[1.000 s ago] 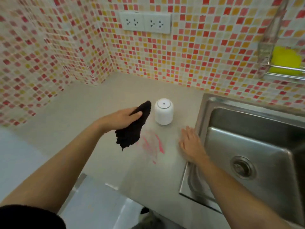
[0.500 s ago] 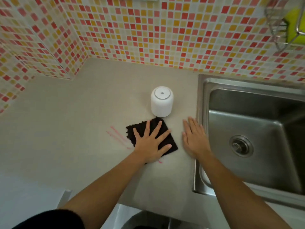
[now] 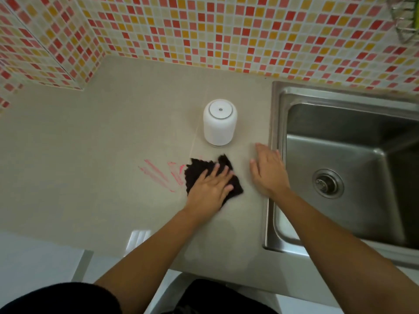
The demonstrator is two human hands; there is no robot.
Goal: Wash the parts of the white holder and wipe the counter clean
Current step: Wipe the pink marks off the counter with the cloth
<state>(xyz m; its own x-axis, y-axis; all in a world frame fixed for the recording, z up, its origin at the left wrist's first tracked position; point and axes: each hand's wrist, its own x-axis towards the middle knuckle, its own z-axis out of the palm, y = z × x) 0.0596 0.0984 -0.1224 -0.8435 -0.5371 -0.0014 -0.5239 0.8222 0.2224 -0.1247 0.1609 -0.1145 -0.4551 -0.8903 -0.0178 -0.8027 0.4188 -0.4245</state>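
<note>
The white holder (image 3: 220,122) stands upright on the beige counter (image 3: 90,143), left of the sink. In front of it lies a black cloth (image 3: 197,169), and my left hand (image 3: 209,188) presses flat on it with the fingers together. Pink streaks (image 3: 158,174) mark the counter just left of the cloth. My right hand (image 3: 268,171) rests flat on the counter beside the sink rim, fingers extended, holding nothing.
A steel sink (image 3: 349,168) with a round drain (image 3: 327,183) fills the right side. Mosaic tile walls (image 3: 204,30) rise behind the counter and at the left corner. A wire rack (image 3: 405,21) hangs at the top right. The counter's front edge is near my body.
My left hand brought the cloth down from the air onto the counter and slid it over the pink streaks. The view has tilted down. My right hand stayed by the sink.
</note>
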